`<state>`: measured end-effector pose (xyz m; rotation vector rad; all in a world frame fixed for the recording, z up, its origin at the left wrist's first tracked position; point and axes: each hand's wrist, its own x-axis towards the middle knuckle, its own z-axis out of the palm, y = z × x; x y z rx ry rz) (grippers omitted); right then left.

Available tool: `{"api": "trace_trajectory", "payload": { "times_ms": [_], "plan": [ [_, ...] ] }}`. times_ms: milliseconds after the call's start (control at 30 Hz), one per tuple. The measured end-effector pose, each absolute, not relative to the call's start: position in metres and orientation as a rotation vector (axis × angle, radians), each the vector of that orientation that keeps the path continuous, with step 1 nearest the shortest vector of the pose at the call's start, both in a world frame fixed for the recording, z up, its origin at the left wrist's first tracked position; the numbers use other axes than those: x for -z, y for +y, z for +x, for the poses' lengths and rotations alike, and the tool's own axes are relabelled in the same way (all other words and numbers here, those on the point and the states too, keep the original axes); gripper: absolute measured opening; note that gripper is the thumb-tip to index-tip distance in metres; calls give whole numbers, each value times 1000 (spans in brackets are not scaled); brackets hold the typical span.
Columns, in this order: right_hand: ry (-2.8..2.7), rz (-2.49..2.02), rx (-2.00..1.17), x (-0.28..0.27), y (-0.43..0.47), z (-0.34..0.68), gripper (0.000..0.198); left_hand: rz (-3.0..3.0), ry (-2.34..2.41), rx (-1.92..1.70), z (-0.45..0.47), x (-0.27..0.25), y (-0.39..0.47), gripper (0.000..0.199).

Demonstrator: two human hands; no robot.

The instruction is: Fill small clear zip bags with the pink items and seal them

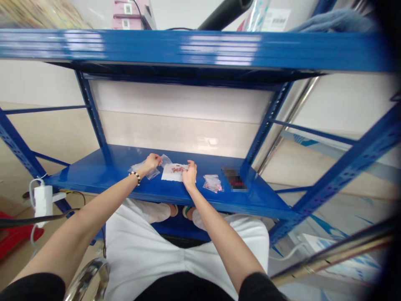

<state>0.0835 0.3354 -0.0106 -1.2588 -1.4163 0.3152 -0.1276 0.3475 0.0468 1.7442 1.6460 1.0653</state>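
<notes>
My left hand (152,162), with a beaded bracelet (137,177) on its wrist, has its fingers pinched on a small clear plastic bag (166,159). More clear plastic bags (153,174) lie beneath and around that hand. On the blue shelf (119,156) in front of me is a white sheet of paper (168,174) bearing several small pink and brown pieces (177,169), too small to name. At the sheet's right side rests my right hand (189,174), thumb and fingers apart, close to the pieces. Farther right lies a clear bag with small pink pieces inside (213,183).
A blurred-out dark rectangular object (234,178) lies on the shelf at the right. Overhead runs an upper blue shelf beam (175,48), with pink boxes (130,14) above it. A white power strip (43,205) with cables hangs at the left edge.
</notes>
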Motion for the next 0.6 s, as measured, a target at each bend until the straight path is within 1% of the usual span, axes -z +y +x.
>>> {"api": "trace_trajectory", "payload": {
  "times_ms": [133, 300, 600],
  "plan": [
    [-1364, -1262, -349, 10, 335, 83, 66, 1871, 1719, -1020, -120, -51, 351, 31],
    [-1354, -1264, -372, 11, 337, 83, 63, 2055, 1766, -926, -109, -63, 354, 31],
    [-1359, -1263, -375, 10, 335, 84, 58, 2252, 1844, -783, -96, -89, 350, 23]
  ]
}}
